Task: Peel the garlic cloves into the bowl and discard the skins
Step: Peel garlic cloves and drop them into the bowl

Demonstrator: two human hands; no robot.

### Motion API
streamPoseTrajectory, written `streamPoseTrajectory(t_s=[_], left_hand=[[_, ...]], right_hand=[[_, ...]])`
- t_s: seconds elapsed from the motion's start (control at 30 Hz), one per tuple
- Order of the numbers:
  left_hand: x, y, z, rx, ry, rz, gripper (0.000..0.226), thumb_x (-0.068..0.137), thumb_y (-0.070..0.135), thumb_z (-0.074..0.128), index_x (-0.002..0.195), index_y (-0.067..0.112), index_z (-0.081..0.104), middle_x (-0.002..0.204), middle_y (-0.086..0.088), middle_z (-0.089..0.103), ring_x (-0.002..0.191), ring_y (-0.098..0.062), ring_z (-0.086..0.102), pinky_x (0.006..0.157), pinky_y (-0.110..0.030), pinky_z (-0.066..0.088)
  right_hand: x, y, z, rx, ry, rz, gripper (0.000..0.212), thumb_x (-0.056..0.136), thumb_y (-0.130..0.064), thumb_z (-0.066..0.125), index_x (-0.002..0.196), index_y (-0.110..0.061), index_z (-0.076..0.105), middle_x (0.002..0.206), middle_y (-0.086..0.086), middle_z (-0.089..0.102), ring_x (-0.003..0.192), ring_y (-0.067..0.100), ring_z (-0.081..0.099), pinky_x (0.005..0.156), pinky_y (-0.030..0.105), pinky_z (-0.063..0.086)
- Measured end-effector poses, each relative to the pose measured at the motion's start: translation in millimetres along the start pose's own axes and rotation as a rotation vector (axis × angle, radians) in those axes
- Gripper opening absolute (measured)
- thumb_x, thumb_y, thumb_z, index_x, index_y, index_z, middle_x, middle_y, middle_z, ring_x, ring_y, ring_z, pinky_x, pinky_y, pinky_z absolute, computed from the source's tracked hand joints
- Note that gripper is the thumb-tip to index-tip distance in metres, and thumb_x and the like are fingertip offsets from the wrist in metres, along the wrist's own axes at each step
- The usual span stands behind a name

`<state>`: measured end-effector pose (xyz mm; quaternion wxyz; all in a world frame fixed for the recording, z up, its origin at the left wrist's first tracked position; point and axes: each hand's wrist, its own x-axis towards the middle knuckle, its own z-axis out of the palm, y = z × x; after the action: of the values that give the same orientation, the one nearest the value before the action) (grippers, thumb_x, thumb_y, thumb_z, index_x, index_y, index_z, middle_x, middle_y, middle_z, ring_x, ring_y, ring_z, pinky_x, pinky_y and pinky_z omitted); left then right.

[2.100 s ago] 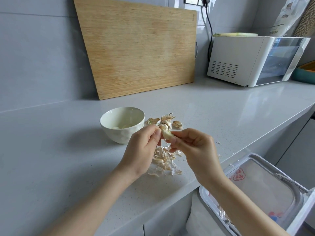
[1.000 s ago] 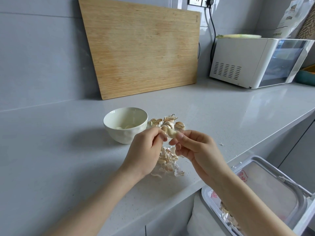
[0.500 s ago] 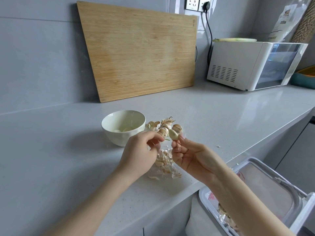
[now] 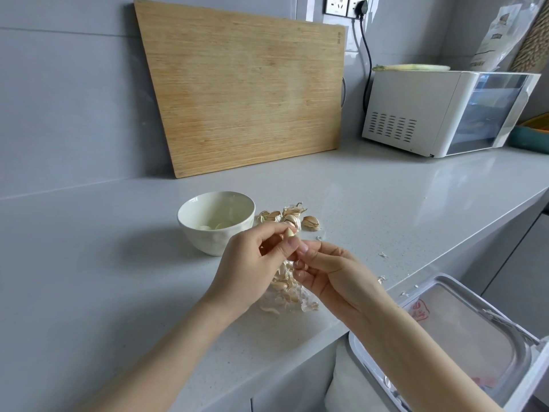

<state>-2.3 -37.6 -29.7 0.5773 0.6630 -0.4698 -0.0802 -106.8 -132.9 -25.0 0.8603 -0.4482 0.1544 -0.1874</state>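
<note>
Closer together than a moment ago, the hands now meet at the garlic clove (image 4: 290, 232), which has shifted into the left hand's (image 4: 252, 263) thumb-and-forefinger pinch, above the counter (image 4: 386, 203) just right of the bowl (image 4: 208, 240). The right hand (image 4: 332, 272) has its fingers curled, its thumb tip touching just under the clove; whether it grips any skin I cannot tell. This clove looks mostly bare, so it seems nearly done. A few peeled cloves (image 4: 214, 226) already lie in the bowl. Several unpeeled cloves (image 4: 309, 222) wait behind the hands, and the shed skins (image 4: 289, 297) lie heaped beneath them, not yet in the open bin (image 4: 463, 337).
</note>
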Motion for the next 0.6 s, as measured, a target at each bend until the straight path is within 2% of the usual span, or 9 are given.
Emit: streamPoseTrajectory(t_s=[0.13,0.2,0.33,0.4,0.43,0.47,0.5,0.6], left_hand=[[1.2,-2.2,0.4,-0.025,-0.051,-0.027,0.018,0.093,0.024,0.054,0.096,0.018,0.071,0.1,-0.01,0.069,0.096,-0.01,0.061,0.09,-0.033,0.048],[1.5,-2.4,0.9,-0.028,-0.071,-0.045,0.023,0.095,0.012,0.05,0.11,0.018,0.068,0.109,-0.003,0.067,0.107,-0.004,0.058,0.096,-0.025,0.045],[1.3,-3.0,-0.3,-0.116,-0.095,-0.086,0.037,0.095,0.0,0.046,0.115,0.027,0.061,0.118,0.001,0.064,0.115,-0.005,0.055,0.104,-0.027,0.04],[0.3,-1.2,-0.3,-0.161,-0.087,-0.102,0.038,0.095,-0.002,0.044,0.117,0.024,0.061,0.114,-0.001,0.065,0.111,-0.005,0.057,0.101,-0.021,0.041],[-0.2,0.7,-0.2,-0.181,-0.084,-0.114,0.037,0.094,-0.002,0.044,0.12,0.021,0.06,0.118,0.01,0.062,0.106,-0.005,0.058,0.095,-0.016,0.042],[-0.4,2.1,0.0,-0.198,-0.085,-0.129,0.036,0.095,-0.001,0.044,0.121,0.018,0.06,0.124,-0.008,0.055,0.101,-0.007,0.058,0.089,-0.014,0.043],[-0.5,2.6,0.7,-0.216,-0.09,-0.144,0.035,0.095,0.001,0.044,0.122,0.016,0.06,0.114,-0.005,0.064,0.1,-0.003,0.059,0.085,-0.016,0.044],[-0.9,1.1,1.7,-0.128,-0.029,-0.123,0.026,0.095,0.014,0.05,0.117,0.017,0.064,0.098,0.01,0.068,0.082,0.006,0.058,0.077,-0.013,0.042]], right_hand=[[-3.9,3.7,2.8,-0.114,0.081,-0.094,0.012,0.067,-0.006,0.067,0.076,0.002,0.069,0.071,0.012,0.067,0.055,0.011,0.058,0.055,0.018,0.05],[-4.2,5.7,3.5,-0.126,0.104,-0.105,0.012,0.068,-0.006,0.068,0.077,0.002,0.069,0.072,0.012,0.067,0.057,0.011,0.058,0.056,0.019,0.05],[-2.6,4.4,3.0,-0.051,0.101,-0.045,0.012,0.065,-0.006,0.067,0.073,0.002,0.071,0.07,0.012,0.065,0.056,0.011,0.055,0.054,0.018,0.05],[-2.1,2.2,2.7,0.005,0.083,-0.007,0.009,0.066,-0.005,0.066,0.069,0.001,0.071,0.068,0.012,0.064,0.054,0.011,0.055,0.051,0.017,0.05],[-1.9,1.3,2.4,0.026,0.074,0.006,0.009,0.067,-0.004,0.065,0.068,0.001,0.071,0.068,0.012,0.064,0.053,0.01,0.055,0.051,0.017,0.05],[-1.5,0.9,1.9,0.035,0.07,0.012,0.009,0.067,-0.004,0.065,0.068,0.001,0.071,0.068,0.011,0.064,0.053,0.01,0.055,0.051,0.017,0.05],[-1.4,0.8,0.8,0.032,0.07,0.008,0.009,0.068,-0.004,0.065,0.068,0.001,0.072,0.068,0.011,0.064,0.053,0.01,0.055,0.051,0.017,0.05],[-2.5,1.8,0.0,-0.048,0.099,-0.058,0.008,0.068,-0.006,0.066,0.07,0.0,0.072,0.069,0.011,0.065,0.055,0.01,0.056,0.054,0.017,0.051]])
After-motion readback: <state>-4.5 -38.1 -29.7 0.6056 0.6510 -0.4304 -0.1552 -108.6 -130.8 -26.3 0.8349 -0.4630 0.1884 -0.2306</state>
